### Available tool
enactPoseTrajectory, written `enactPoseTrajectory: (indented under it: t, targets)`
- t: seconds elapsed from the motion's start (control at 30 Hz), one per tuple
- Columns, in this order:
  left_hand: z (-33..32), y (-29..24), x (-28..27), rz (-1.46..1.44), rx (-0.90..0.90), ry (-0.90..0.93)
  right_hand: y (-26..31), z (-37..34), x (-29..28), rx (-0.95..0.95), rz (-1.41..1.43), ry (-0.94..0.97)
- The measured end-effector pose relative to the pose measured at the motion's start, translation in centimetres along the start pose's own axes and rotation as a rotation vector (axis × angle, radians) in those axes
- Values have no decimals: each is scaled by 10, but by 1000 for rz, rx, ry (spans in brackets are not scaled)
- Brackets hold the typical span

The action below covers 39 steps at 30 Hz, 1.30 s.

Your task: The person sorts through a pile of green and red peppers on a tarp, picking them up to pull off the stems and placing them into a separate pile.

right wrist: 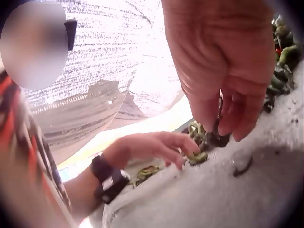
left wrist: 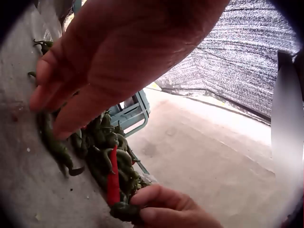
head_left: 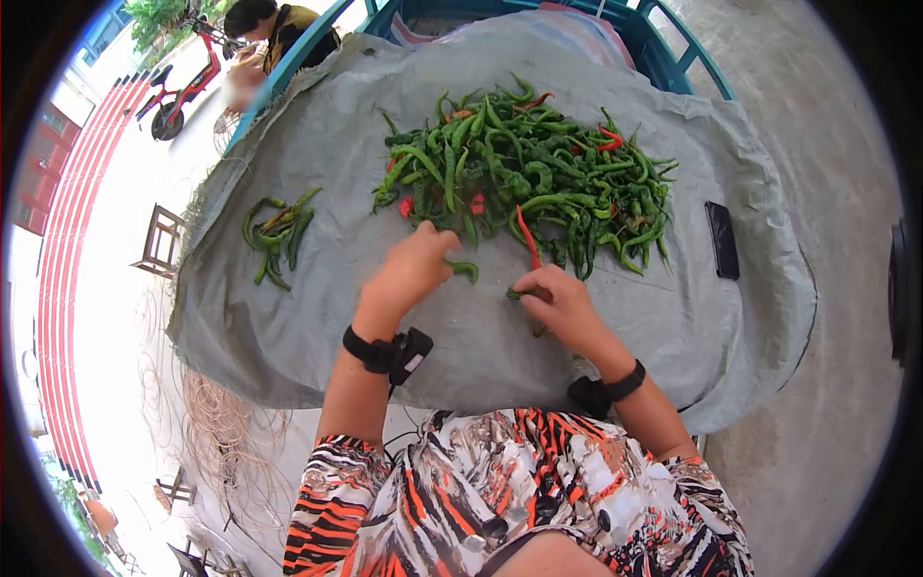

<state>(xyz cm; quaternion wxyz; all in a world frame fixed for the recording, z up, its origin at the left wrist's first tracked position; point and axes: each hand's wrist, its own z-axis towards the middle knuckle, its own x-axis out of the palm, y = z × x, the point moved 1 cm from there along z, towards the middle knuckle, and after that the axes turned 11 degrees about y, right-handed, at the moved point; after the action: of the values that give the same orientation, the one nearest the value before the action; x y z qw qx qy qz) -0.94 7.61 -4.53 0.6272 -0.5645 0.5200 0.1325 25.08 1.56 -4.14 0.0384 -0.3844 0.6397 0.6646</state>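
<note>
Lying near the peppers point(head_left: 538, 178) is a phone point(head_left: 722, 240) (head view only).

- Left hand point(head_left: 413, 269): motion-blurred in head view; cut off by top edge in left wrist view.
- Green pepper point(head_left: 463, 271) by it: one end hidden under fingers in head view.
- Dark green pepper point(left wrist: 124, 211) in right hand point(head_left: 567, 308): partly covered by fingertips.
- Red pepper point(head_left: 525, 236): lower end hidden, left wrist view.
- Pile point(head_left: 519, 163): lower layers buried; cut off at right edge, right wrist view.
- Bystander point(head_left: 317, 38): lower body hidden behind cart point(head_left: 711, 72).
- Cart: cut off at top, head view.
- Black object point(head_left: 901, 288), right side: unclear.
- Specks point(left wrist: 28, 149): too small to tell.
</note>
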Motion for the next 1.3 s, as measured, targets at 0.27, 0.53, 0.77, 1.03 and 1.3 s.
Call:
enactPoseTrajectory:
  t: [0.27,0.53,0.77,1.03,1.3]
  targets:
    - [-9,-12,31,38,-43,-75,20,16,-73,14,482,-247]
    - [-23,-39,24,-139,-13,-176,-17,11,-47,77,863,-468]
    - [-15,-54,50,-426,101,-73,-4,4,-52,73,906,-353]
    - [-7,-81,50,-443,156,-116,6,-3,-37,146,671,-199]
    - [-6,-60,52,-454,174,-204,5,-17,-41,203,507,-27]
